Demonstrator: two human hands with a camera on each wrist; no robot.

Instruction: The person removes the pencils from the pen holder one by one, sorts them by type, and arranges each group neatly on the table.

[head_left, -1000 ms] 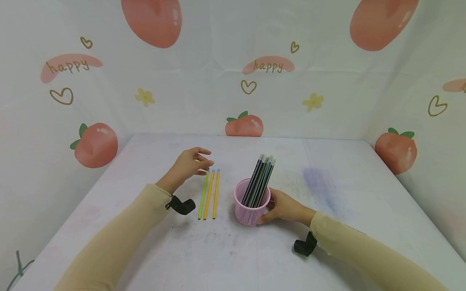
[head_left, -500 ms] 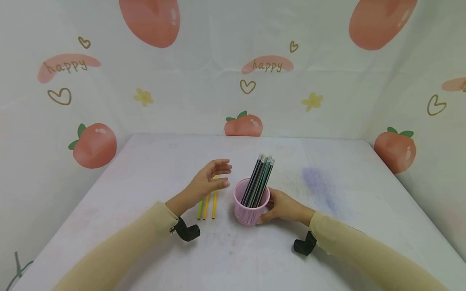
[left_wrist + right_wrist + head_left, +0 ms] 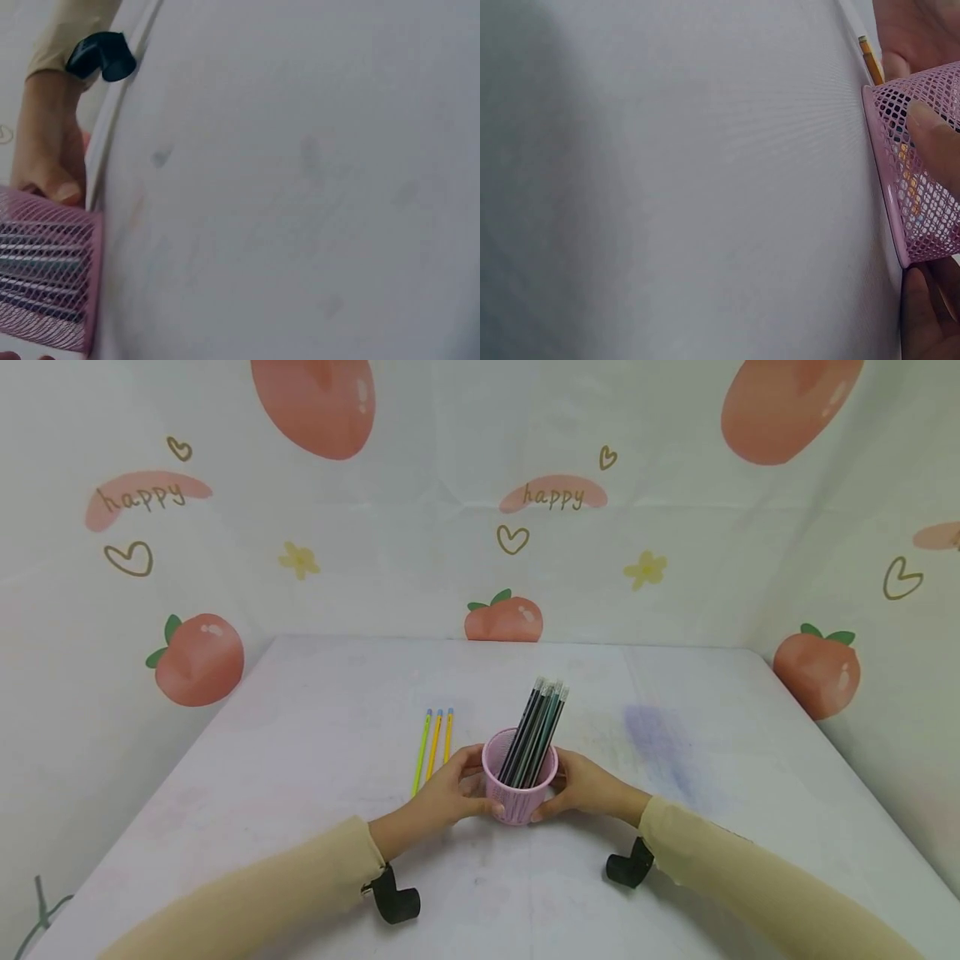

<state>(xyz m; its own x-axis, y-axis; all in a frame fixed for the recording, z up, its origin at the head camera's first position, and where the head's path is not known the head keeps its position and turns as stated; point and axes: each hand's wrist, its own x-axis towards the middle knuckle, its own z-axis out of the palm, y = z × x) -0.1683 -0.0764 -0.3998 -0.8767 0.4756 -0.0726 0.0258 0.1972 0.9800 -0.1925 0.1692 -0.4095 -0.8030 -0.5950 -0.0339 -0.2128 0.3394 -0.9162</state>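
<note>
A pink mesh pencil cup stands upright on the table, holding several dark pencils that lean to the right. My right hand grips the cup's right side, and in the right wrist view its thumb lies across the mesh. From the other side my left hand holds the cup, thumb at the front and fingers curving behind. Partly covered by that hand, one green pencil and two yellow pencils lie side by side on the table.
The white tabletop carries a faint purple smudge to the right. Behind it hangs a white backdrop printed with peaches. Each wrist wears a black camera mount, such as the left one.
My left hand has moved from above the loose pencils toward me and right, onto the cup's left side. The right hand and the cup have stayed in place.
</note>
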